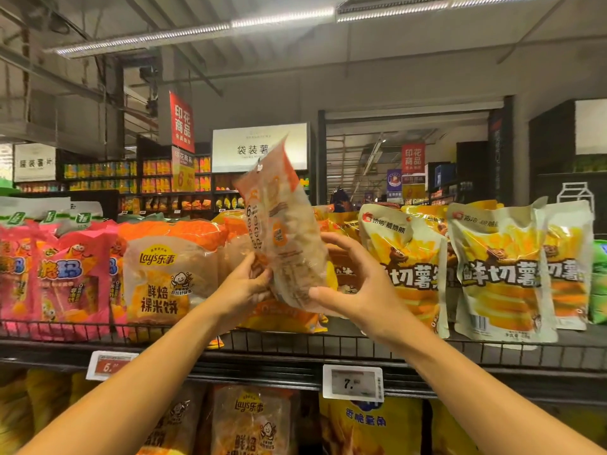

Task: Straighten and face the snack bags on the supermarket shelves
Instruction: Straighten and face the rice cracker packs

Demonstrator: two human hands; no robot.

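A pale beige and orange snack bag [279,224] stands lifted above the top shelf, tilted with its top leaning right and its back side toward me. My left hand [244,284] pinches its lower left edge. My right hand [353,284] cups its lower right corner, thumb under the bottom. Behind and left of it a matching Lay's rice-cracker bag [161,280] faces forward on the shelf. Another orange bag [279,318] lies flat beneath the held one.
The black wire-fronted top shelf [427,351] carries pink bags [69,280] at left and yellow-white potato bags [502,274] at right. Price tags [353,384] hang on the shelf edge. More Lay's bags [253,421] fill the shelf below.
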